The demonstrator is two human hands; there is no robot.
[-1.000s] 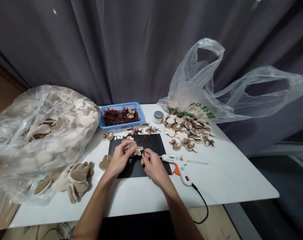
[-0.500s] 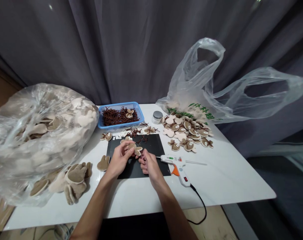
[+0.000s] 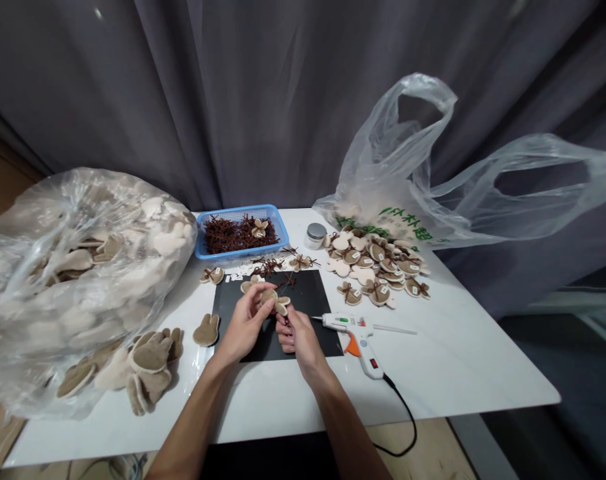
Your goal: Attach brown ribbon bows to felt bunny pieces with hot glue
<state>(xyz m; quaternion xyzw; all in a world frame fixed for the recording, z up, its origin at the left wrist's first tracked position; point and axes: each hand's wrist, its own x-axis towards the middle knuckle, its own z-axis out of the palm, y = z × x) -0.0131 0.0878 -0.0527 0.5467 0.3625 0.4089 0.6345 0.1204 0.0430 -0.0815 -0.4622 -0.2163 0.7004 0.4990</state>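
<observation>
Over the black mat, my left hand is closed on a brown and cream rabbit-head felt patch, its ears pointing right. My right hand is right beside the ears, fingers curled together; whatever they pinch is too small to make out. A white glue gun with an orange trigger lies just right of that hand, its nozzle toward the mat. Behind my left fingers another rabbit patch is partly hidden. Dark brown bows lie at the mat's far edge.
A blue basket of brown bows stands at the back, beside a grey-lidded jar. Rabbit patches with bows pile up at right before a clear plastic bag. A large bag of patches fills the left. A cord trails off the front edge.
The rabbit patch in my left hand has shifted slightly right and down, with its ears now touching or very near my right fingers. The view has moved a little.
</observation>
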